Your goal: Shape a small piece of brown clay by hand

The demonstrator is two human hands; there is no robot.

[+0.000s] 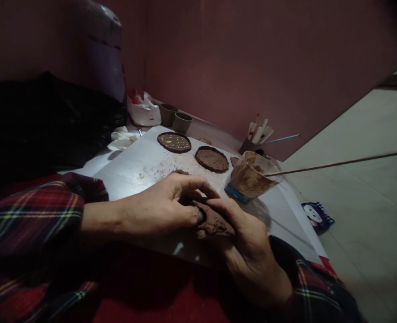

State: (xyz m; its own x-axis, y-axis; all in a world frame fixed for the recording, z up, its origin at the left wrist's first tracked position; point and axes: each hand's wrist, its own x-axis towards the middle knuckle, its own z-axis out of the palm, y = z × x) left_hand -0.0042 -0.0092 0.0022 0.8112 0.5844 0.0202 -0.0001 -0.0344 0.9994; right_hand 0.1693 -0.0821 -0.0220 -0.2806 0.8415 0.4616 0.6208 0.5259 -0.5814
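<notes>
Both hands meet over the near edge of a white sheet [141, 166] spread on the worktop, and between them sits a lump of wet brown clay [214, 222]. The left hand [161, 206] has its fingers [193, 183] curled down over the top of the lump, with the thumb pressed against its side. The right hand [244, 237] cradles the lump from below and behind, its clay-smeared fingers closed about it. Just beyond the hands a clear plastic cup [249, 179] coated with brown slip stands tilted on the sheet, and a long wooden stick [336, 163] rests in it, reaching out to the right. Farther back on the sheet lie two flat clay discs, one flecked with yellow [174, 142] and one plain [212, 159]. Behind them stand two small clay cups [174, 118] and a holder of brushes [257, 134].
</notes>
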